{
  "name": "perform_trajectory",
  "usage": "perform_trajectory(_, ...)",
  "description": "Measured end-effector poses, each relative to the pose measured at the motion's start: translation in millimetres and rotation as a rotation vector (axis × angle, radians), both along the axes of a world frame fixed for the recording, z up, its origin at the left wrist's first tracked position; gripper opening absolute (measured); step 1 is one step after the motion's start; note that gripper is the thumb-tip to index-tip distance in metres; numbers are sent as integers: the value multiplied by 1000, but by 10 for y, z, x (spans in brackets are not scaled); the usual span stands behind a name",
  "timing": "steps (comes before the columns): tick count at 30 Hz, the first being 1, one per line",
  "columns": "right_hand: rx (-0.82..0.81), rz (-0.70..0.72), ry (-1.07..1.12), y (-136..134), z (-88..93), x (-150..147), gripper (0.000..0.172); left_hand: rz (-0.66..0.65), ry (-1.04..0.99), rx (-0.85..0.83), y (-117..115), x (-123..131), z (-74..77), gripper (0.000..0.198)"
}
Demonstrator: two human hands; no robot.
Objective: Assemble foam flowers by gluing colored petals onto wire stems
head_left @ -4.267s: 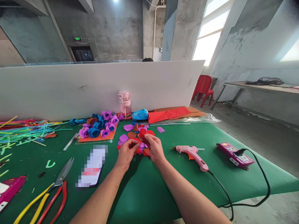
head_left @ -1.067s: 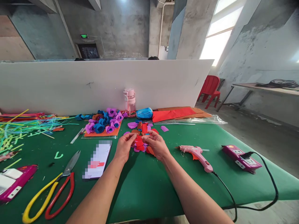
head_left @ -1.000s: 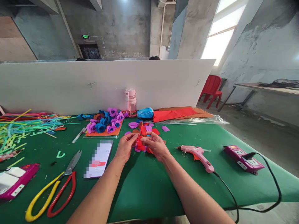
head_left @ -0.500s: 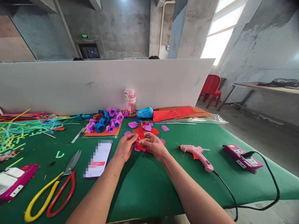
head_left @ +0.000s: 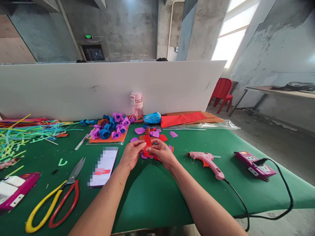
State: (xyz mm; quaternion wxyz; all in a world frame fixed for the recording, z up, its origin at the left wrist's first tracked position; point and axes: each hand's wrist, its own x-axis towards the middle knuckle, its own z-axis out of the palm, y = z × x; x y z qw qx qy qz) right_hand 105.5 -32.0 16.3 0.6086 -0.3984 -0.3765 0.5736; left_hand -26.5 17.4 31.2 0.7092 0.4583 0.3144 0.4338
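Between my two hands is a strip of red crepe paper [head_left: 148, 140], raised over a small heap of cut pieces. My left hand [head_left: 132, 154] pinches its left side with thumb and forefinger. From the other side my right hand [head_left: 163, 153] grips it, fingertips close to the left ones. A thin pale stem seems to show at the fingertips, though it is too small to be sure. Purple petals [head_left: 155, 133] and red petals [head_left: 163, 138] lie just behind and under the hands. A pink glue gun [head_left: 208, 161] rests to the right of my right hand.
Scissors [head_left: 72, 177] and a phone [head_left: 104, 167] lie on the left, near finished paper flowers [head_left: 109, 126]. Coloured pipe cleaners [head_left: 31, 134] cover the far left. A pink bottle [head_left: 137, 105] stands by the white partition [head_left: 110, 88]. A power strip [head_left: 254, 165] with a black cord sits right.
Both hands stay in nearly the same place, still pinching the red paper. The view has shifted very slightly, and the number on the phone screen has changed.
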Motion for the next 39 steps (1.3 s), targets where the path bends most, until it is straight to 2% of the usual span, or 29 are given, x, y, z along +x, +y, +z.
perform_trajectory(9,-8,14,9,19,-42,-12,45,58,0,-32,-26,30,21,25)
perform_trajectory(16,-80,72,148,25,-45,-7,50,15,-49,-47,-13,16,-5,27)
perform_trajectory(28,-84,136,256,15,-40,4,46,-43,-88,-45,-7,-21,1,25)
perform_trajectory(36,-9,104,185,13,-41,-13,40,7,-52,1,-1,-20,12,26)
perform_trajectory(39,32,50,141,1,-18,-39,38,31,-50,-6,-11,-11,26,28)
